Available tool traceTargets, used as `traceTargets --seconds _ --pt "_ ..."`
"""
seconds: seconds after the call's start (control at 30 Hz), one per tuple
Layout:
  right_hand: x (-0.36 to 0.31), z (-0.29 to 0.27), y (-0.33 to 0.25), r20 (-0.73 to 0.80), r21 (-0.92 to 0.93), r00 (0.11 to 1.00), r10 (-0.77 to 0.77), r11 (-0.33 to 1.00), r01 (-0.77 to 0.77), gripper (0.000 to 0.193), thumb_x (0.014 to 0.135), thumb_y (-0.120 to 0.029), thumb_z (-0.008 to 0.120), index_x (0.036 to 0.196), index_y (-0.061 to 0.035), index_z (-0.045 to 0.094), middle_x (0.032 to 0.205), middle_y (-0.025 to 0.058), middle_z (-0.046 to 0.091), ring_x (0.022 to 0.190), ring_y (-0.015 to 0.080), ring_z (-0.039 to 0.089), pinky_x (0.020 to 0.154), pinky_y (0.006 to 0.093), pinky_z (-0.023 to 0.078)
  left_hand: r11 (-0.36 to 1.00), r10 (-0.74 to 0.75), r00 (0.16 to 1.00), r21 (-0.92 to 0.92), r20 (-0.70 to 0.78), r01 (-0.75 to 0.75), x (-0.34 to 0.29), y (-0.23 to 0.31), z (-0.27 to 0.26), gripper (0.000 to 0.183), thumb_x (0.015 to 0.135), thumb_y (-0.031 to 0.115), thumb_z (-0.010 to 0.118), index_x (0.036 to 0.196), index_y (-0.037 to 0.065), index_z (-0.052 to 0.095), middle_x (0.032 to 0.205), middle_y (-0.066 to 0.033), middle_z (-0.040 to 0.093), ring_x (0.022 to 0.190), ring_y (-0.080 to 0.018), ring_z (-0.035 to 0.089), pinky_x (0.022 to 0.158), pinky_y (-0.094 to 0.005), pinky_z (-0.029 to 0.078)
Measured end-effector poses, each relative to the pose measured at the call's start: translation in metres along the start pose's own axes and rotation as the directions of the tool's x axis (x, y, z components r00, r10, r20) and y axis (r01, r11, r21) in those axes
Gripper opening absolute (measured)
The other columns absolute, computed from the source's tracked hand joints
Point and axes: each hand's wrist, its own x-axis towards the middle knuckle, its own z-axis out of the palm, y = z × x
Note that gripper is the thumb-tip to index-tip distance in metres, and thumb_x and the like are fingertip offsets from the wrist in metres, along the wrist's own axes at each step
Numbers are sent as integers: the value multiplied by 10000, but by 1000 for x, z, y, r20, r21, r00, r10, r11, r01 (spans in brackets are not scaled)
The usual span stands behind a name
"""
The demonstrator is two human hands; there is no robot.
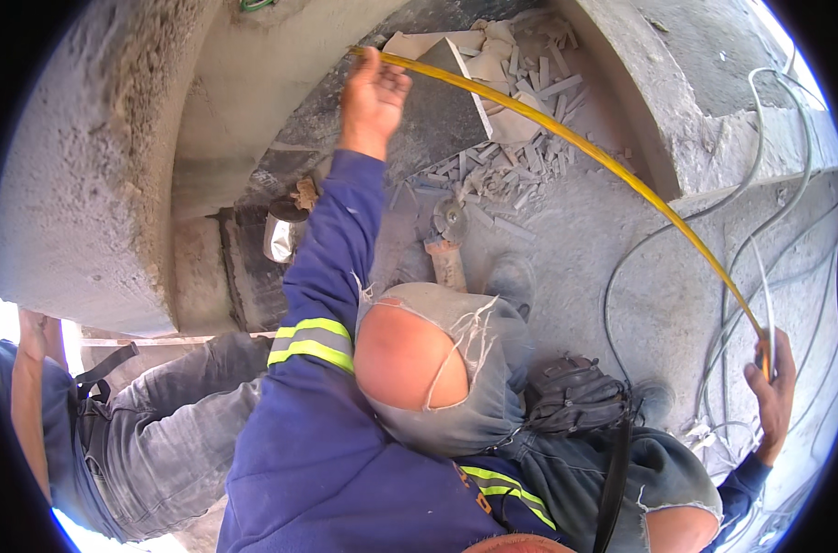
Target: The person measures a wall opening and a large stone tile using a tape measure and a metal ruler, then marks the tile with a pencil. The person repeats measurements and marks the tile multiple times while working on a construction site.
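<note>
Remotely, I see yellow tape (529, 111) bow far-left to near-right | left hand (375, 100) half-curled, pinching its end | right hand (776, 382) curled around it

A crouching person spreads 2 arms wide, the left arm (331, 235) stretched forward, the left hand (375, 103) bare, its fingers curled and pinched at the tips. Out to the far side, the right arm (743, 484), partly hidden, ends in the right hand (776, 387), also bare, closed in a grip with fingers pointing forward. Both wrists (364, 143) show bare.
</note>
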Motion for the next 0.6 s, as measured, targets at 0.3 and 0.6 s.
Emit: traceTargets --seconds 0.3,0.6 --pt "-27 -32 44 -139 358 988 72 934 -18 640 1052 -441 650 1527 -26 541 1096 34 620 925 98 557 789 275 439 988 142 971 -33 -192 -151 59 55 -53 192 1072 195 736 1200 69 669 1123 -74 678 996 -221 679 879 -378 626" --pt "42 80 -122 -142 309 974 -177 927 213 682 1041 -570 612 1443 -20 577 1007 64 598 894 120 557 759 278 449 900 396 918 -191 -19 -392 178 120 -61 255 1096 69 630 1350 56 650 1308 -88 743 1224 -247 722 1036 -406 638"
